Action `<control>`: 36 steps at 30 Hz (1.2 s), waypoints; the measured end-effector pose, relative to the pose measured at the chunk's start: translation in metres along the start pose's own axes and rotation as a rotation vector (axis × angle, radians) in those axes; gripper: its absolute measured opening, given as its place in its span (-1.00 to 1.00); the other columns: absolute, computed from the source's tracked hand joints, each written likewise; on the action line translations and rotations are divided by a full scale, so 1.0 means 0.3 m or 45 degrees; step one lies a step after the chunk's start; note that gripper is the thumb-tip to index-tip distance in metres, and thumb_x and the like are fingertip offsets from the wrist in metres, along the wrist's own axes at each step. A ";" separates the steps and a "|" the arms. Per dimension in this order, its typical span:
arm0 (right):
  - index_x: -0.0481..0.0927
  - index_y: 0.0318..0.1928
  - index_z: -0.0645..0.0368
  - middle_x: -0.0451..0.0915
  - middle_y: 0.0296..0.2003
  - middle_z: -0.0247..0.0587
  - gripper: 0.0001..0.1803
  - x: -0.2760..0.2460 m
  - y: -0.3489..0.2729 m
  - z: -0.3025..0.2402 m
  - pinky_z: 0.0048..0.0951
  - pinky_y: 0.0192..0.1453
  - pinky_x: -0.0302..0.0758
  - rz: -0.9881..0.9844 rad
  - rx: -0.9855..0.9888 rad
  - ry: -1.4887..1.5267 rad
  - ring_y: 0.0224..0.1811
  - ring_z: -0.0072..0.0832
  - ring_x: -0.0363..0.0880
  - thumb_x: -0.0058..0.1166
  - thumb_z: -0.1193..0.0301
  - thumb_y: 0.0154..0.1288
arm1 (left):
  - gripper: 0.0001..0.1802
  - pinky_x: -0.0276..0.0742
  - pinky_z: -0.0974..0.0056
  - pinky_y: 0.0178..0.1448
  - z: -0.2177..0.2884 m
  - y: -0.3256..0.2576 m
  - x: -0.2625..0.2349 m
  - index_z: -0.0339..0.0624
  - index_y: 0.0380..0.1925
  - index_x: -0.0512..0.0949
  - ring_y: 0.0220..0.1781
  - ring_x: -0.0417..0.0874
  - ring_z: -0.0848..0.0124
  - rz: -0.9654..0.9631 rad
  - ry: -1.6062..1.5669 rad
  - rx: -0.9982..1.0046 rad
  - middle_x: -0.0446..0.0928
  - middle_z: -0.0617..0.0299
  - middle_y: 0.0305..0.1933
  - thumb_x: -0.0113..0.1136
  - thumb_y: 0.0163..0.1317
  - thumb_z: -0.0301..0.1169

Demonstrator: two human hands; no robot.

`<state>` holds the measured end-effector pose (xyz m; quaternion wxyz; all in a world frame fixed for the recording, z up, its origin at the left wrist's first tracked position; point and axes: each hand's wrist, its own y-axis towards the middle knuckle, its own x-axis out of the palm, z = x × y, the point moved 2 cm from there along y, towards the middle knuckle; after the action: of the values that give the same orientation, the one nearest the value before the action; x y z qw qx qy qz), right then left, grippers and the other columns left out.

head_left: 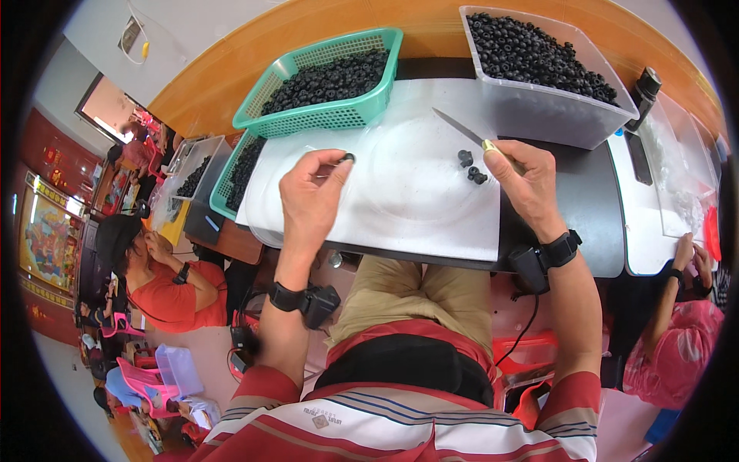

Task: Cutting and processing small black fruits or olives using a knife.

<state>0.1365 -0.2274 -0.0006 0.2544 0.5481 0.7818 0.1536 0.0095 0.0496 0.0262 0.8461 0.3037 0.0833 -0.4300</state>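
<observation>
The left hand (312,192) pinches a small black bead (348,158) above the white board (400,208). The right hand (523,173) grips a knife (462,129) beside three loose beads (471,167)

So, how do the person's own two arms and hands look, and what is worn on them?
Both hands are bare, without gloves. The left hand has a black strap around its wrist with a small black box fixed to it. The right hand wears the same kind of black strap and box, and a thin black cable hangs down from it. The short sleeves are red with white and dark stripes.
</observation>
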 end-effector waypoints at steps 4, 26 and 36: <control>0.75 -0.17 0.29 0.63 -0.53 -0.36 -0.61 0.006 -0.003 0.012 -0.56 -0.38 0.40 0.000 0.001 -0.045 -0.46 -0.68 0.47 0.27 0.15 0.36 | -0.77 0.56 0.34 -0.13 -0.076 0.013 -0.082 -0.35 -0.21 0.67 -0.29 0.67 0.41 -0.008 0.507 -0.031 0.69 0.13 -0.26 0.39 0.16 -0.45; 0.73 -0.12 0.31 0.64 -0.45 -0.38 -0.58 -0.004 0.002 0.048 -0.58 -0.25 0.44 0.129 0.070 -0.005 -0.37 -0.68 0.49 0.27 0.13 0.37 | -0.77 0.63 0.02 -0.02 0.137 -0.004 0.466 -0.27 -0.18 0.68 0.00 0.59 0.07 -0.700 0.597 0.752 0.60 0.09 -0.16 0.28 0.18 -0.42; 0.73 -0.12 0.31 0.63 -0.47 -0.39 -0.59 -0.010 -0.001 0.033 -0.58 -0.27 0.44 0.127 0.066 -0.017 -0.38 -0.68 0.48 0.27 0.14 0.37 | -0.80 0.61 0.06 0.02 0.135 0.001 0.469 -0.27 -0.21 0.69 -0.07 0.61 0.11 -0.813 0.570 0.740 0.60 0.09 -0.19 0.24 0.14 -0.51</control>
<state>0.1427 -0.2308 -0.0082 0.2373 0.5939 0.7555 0.1420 0.0917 -0.0690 0.0022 0.5135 0.5717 0.2288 -0.5976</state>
